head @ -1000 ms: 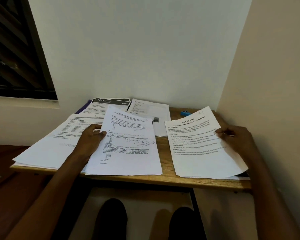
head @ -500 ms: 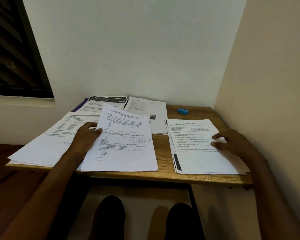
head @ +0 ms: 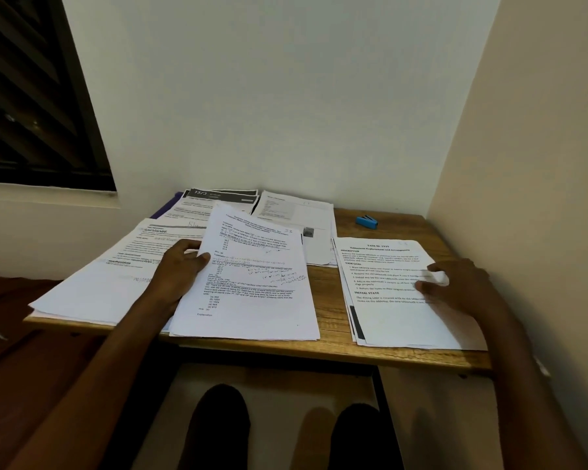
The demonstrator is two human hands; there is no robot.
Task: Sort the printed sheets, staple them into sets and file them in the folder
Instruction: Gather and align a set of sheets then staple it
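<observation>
Several piles of printed sheets are spread across the tabletop (head: pixel 326 347), and sorting is judged to be the step in hand; nothing looks stapled yet, though that cannot be told for sure. The middle stack (head: pixel 252 283), at the front edge, is gripped at its left side by the left hand (head: pixel 180 269), thumb on top and fingers curled under the paper's edge. The right-hand pile (head: pixel 398 300), by the front right corner, is pressed flat by the right hand (head: pixel 462 286), its fingers bent and spread loosely over the top page, nothing pinched. A broad left pile (head: pixel 109 276) overhangs the front left corner. Two more piles are seen along the back edge: a dark-headed one (head: pixel 218 201) and another just beside it (head: pixel 296 218). A purple sliver (head: pixel 165 210) under the back left pile may be the folder. The blue stapler (head: pixel 366 221) sits untouched near the back right corner. Next, one sheet would need to be peeled cleanly from the middle stack, its heading matched to a pile; thin paper may drag its neighbour along.
</observation>
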